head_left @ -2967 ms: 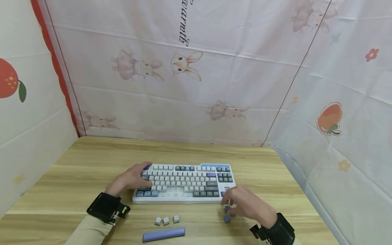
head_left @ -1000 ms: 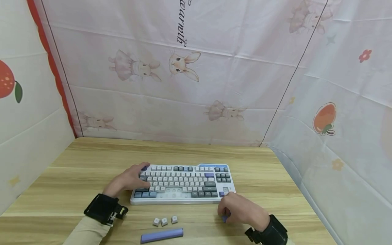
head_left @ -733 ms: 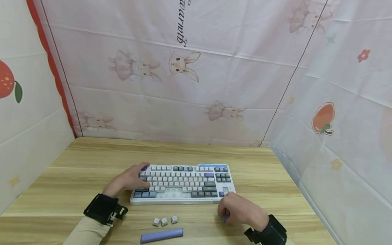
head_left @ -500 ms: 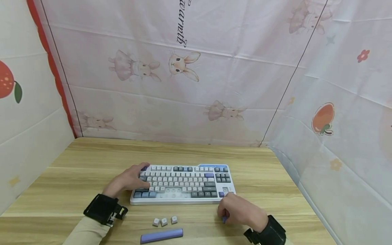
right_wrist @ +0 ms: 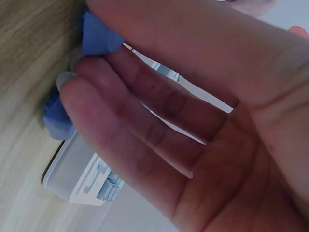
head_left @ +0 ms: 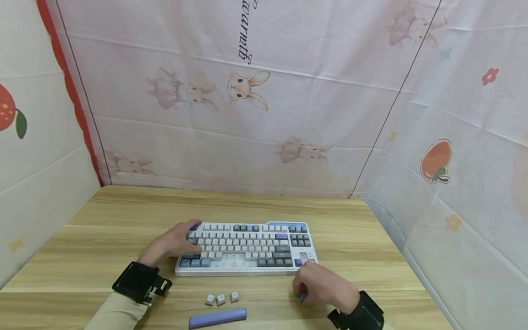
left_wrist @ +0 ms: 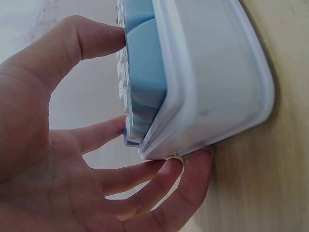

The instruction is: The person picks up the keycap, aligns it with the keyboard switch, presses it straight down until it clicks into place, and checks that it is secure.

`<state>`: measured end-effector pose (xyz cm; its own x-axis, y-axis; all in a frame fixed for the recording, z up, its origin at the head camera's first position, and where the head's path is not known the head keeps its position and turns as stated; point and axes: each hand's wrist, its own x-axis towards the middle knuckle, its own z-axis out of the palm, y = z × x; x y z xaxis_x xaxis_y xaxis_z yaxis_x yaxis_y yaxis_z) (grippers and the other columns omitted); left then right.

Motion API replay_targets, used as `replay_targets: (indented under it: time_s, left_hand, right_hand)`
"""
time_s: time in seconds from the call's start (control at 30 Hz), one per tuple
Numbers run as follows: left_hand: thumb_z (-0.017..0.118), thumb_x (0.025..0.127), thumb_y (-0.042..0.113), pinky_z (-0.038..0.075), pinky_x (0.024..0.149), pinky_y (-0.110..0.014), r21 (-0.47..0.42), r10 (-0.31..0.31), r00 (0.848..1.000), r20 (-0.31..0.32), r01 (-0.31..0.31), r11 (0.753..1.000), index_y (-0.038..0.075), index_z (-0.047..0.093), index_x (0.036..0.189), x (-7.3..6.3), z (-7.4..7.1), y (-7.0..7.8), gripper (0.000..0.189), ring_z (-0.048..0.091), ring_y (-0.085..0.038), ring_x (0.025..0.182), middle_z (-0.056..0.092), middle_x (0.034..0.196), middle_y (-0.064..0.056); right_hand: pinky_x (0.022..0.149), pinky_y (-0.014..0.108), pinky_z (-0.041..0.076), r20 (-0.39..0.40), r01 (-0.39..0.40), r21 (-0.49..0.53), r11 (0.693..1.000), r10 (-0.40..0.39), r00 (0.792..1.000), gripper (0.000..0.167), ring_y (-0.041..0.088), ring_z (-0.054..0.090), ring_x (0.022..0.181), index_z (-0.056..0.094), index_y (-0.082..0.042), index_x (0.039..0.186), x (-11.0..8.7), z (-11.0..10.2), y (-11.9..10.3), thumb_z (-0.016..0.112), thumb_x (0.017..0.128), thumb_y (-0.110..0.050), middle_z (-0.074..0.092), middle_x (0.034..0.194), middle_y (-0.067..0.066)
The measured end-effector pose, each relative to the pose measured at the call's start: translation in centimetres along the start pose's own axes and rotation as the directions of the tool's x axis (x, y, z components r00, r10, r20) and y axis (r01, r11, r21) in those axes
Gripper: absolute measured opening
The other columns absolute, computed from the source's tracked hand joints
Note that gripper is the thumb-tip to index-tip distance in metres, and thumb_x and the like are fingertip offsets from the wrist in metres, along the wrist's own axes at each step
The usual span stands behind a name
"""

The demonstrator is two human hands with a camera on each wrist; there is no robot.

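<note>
A white keyboard [head_left: 231,271] with white, grey, blue and purple keys lies on the wooden table. My left hand [head_left: 177,240] grips its left end, thumb on top of the keys and fingers around the back edge and side. In the left wrist view, the thumb [left_wrist: 99,41] touches a blue key. Below the keyboard's right corner, my right hand [head_left: 326,286] pinches a purple-blue keycap [right_wrist: 100,36] between thumb and fingers, at the table surface. Another purple-blue keycap [right_wrist: 59,118] lies behind the fingers, hidden from the head view.
Three loose white keycaps [head_left: 221,299] and a long purple spacebar keycap [head_left: 217,318] lie in front of the keyboard. Bare sockets [head_left: 233,260] show in its bottom rows, and one [head_left: 304,255] at the right. Printed cloth walls [head_left: 214,151] surround the table.
Since three seconds ago my right hand has lowered and its fingers have drawn together around a purple keycap. The left hand keeps its grip. Over the last second almost nothing moves.
</note>
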<state>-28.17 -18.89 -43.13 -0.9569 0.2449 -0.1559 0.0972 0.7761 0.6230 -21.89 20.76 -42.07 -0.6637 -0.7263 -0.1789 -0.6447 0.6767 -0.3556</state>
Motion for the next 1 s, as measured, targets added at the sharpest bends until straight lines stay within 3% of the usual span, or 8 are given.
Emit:
replay_targets:
  time_s: [0.17, 0.43, 0.57, 0.8, 1.0]
  left_hand:
    - [0.081, 0.082, 0.020, 0.038, 0.112, -0.068, -0.001, 0.006, 1.000, -0.001, -0.006, 1.000, -0.001, 0.036, 0.156, -0.10, 0.01, 0.02, 0.089, 0.045, -0.050, 0.137, 0.039, 0.155, -0.036]
    - [0.081, 0.082, 0.020, 0.038, 0.112, -0.068, -0.002, 0.006, 1.000, 0.005, -0.006, 1.000, -0.001, 0.036, 0.156, -0.01, 0.03, -0.04, 0.089, 0.044, -0.050, 0.137, 0.038, 0.155, -0.036]
    - [0.081, 0.082, 0.020, 0.038, 0.112, -0.068, -0.003, 0.006, 1.000, 0.004, -0.006, 1.000, -0.001, 0.036, 0.156, 0.05, 0.00, -0.01, 0.089, 0.045, -0.050, 0.137, 0.039, 0.155, -0.036]
    - [0.081, 0.082, 0.020, 0.039, 0.111, -0.068, 0.002, 0.002, 1.000, 0.003, -0.002, 1.000, 0.000, 0.036, 0.156, 0.02, -0.03, -0.01, 0.088, 0.045, -0.050, 0.137, 0.039, 0.155, -0.036]
    - [0.081, 0.083, 0.020, 0.038, 0.112, -0.068, 0.007, -0.002, 1.000, 0.002, 0.002, 1.000, 0.000, 0.036, 0.156, 0.00, -0.01, -0.05, 0.089, 0.044, -0.049, 0.138, 0.039, 0.156, -0.035]
  right_hand:
    - [0.056, 0.013, 0.045, 0.007, -0.023, 0.001, 1.000, 0.023, 1.000, 0.022, -0.006, 0.047, 0.058, 0.079, -0.015, 0.075, 0.06, 0.16, -0.01, 0.084, 0.071, 0.006, 0.066, 0.067, -0.012]
    - [0.053, 0.010, 0.034, -0.001, 0.048, -0.006, 0.999, -0.048, 0.999, 0.024, -0.006, 0.036, 0.055, 0.071, -0.012, 0.066, -0.06, 0.02, 0.07, 0.078, 0.069, 0.010, 0.050, 0.059, -0.012]
    - [0.054, 0.009, 0.035, -0.025, 0.069, -0.017, 0.997, -0.069, 0.997, 0.024, -0.007, 0.037, 0.055, 0.073, -0.013, 0.066, -0.17, -0.29, 0.22, 0.076, 0.067, 0.011, 0.053, 0.059, -0.013]
    - [0.056, 0.012, 0.037, -0.030, 0.025, -0.018, 1.000, -0.025, 0.999, 0.024, -0.005, 0.038, 0.058, 0.076, -0.015, 0.071, -0.15, -0.62, 0.35, 0.080, 0.070, 0.010, 0.053, 0.062, -0.014]
    - [0.058, 0.013, 0.045, -0.055, 0.001, -0.019, 1.000, -0.002, 0.998, 0.020, -0.006, 0.047, 0.060, 0.083, -0.017, 0.079, -0.32, -0.78, 0.40, 0.088, 0.072, 0.001, 0.067, 0.069, -0.014]
